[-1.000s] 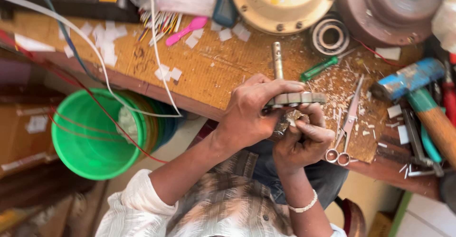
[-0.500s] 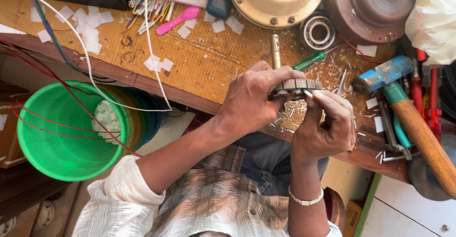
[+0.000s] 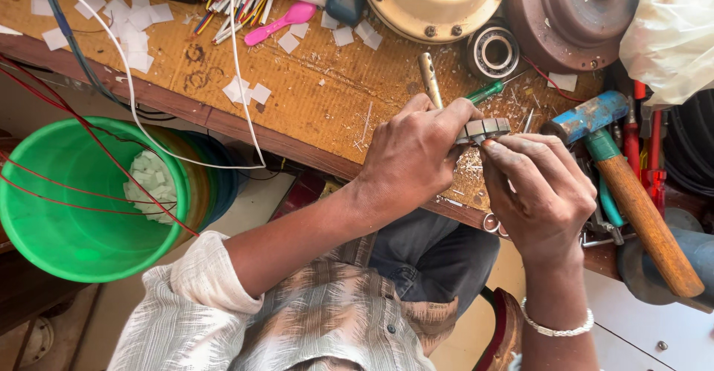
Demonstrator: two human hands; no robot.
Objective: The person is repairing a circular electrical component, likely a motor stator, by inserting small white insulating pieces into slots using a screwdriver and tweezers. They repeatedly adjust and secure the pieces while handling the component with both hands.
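Head view: the left hand (image 3: 413, 155) grips a small slotted metal ring (image 3: 483, 128), pinching it at its left side just above the table's (image 3: 312, 103) near edge. The ring lies flat, its toothed rim facing the right hand (image 3: 539, 192), which is closed with its fingertips (image 3: 494, 148) touching the ring's underside from the right. A wooden-handled hammer (image 3: 632, 200) lies just right of both hands.

The slotted core (image 3: 483, 128) was dull grey metal; the desk (image 3: 312, 103) rough, scuffed board; the bucket (image 3: 67, 215) glossy green plastic.
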